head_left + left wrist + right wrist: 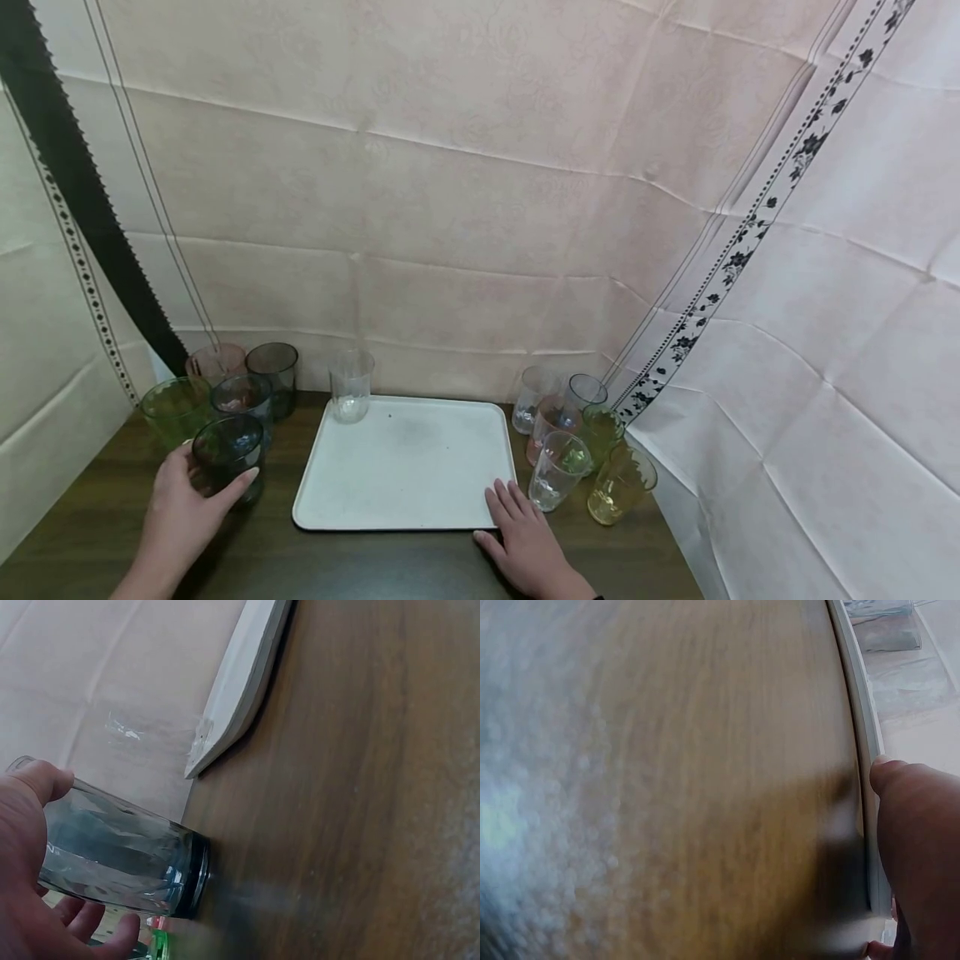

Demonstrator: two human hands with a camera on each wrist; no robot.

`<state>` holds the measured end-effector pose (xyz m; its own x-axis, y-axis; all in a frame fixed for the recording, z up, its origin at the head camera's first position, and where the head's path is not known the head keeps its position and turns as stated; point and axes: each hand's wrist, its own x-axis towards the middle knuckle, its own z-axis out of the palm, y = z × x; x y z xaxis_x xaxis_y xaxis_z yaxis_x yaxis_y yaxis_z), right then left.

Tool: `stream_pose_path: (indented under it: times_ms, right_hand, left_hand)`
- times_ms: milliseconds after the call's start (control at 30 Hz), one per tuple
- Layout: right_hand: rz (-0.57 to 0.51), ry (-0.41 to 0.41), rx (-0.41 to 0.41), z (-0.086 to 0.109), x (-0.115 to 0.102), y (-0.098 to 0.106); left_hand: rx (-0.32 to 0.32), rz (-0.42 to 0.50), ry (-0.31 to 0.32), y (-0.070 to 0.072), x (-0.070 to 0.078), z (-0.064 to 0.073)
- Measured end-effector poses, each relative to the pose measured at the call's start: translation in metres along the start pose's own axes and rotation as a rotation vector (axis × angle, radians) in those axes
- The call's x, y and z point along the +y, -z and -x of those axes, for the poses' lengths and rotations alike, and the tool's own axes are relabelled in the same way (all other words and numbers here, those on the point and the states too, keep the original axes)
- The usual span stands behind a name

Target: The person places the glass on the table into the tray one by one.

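Note:
At the front of the left cluster, my left hand (180, 508) grips a dark grey glass tumbler (231, 450), thumb on its near right side and fingers round its left. The left wrist view shows the tumbler (124, 851) with its thick base down at the wooden table. My right hand (528, 542) lies with straight fingers over the front right corner of a white tray (408, 475). One clear glass (351, 385) stands upright at the tray's back left corner. In the right wrist view the thumb (891, 774) touches the tray's rim.
Behind the held tumbler stand a green glass (168, 412), a bluish glass (251, 400), a pink glass (213, 362) and another dark glass (277, 379). Right of the tray are several clear, pink, green and yellow glasses (622, 487). Cloth (435, 208) hangs behind and beside the table.

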<state>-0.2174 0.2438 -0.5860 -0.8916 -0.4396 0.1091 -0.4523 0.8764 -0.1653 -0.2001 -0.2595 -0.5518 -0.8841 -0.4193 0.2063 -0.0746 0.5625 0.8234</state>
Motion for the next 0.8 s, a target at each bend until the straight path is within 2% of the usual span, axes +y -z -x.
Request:
stream_pose_path:
  times_ms: [100, 233, 367, 533, 800]
  right_hand:
    - [-0.005, -0.001, 0.003, 0.0001, 0.0002, -0.0004]
    - [-0.008, 0.0, 0.005, 0.0002, 0.0005, -0.0009]
    - [0.001, 0.003, 0.008, 0.0003, 0.0006, -0.0014]
    - [0.001, 0.002, 0.003, -0.0003, 0.0002, -0.001]
    - [0.004, 0.001, 0.004, 0.0, 0.0001, -0.0005]
  left_hand:
    - [0.008, -0.031, -0.03, 0.0003, 0.0001, -0.0001]
    - [0.012, -0.057, -0.029, 0.0009, -0.0011, -0.001]
    - [0.014, -0.057, -0.006, 0.0008, -0.0029, -0.0006]
    - [0.019, -0.056, -0.007, 0.0008, -0.0037, -0.0001]
    - [-0.001, -0.022, -0.058, 0.0033, 0.0018, 0.0049]
